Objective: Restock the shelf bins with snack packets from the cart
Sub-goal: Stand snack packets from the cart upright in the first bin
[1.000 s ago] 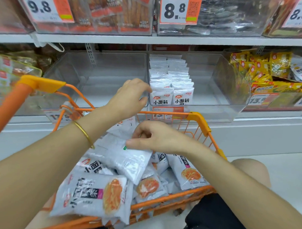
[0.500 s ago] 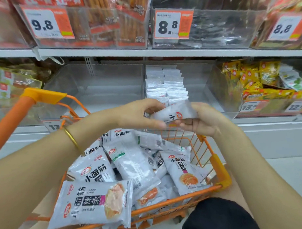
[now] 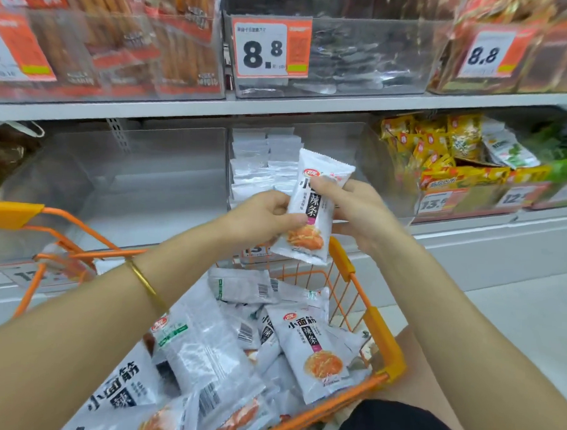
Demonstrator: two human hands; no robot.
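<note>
A white snack packet (image 3: 310, 228) with black lettering and an orange food picture stands upright between both hands, above the cart's far rim. My left hand (image 3: 259, 215) grips its left edge; my right hand (image 3: 356, 207) holds its right side, thumb across the front. Behind it a clear shelf bin (image 3: 365, 143) holds rows of the same white packets (image 3: 261, 162) on its left side. Below, the orange wire cart (image 3: 381, 334) is full of several loose white packets (image 3: 313, 347).
Left of that bin stands another clear bin (image 3: 142, 184) with nothing visible inside. To the right a bin holds yellow packets (image 3: 438, 149). The upper shelf carries bins with 8.8 price tags (image 3: 268, 48). The cart handle (image 3: 12, 213) sits at the left edge.
Both hands lifted one packet out of the cart and turned it from lying flat to upright, face toward me, in front of the shelf bin. The view tilted upward.
</note>
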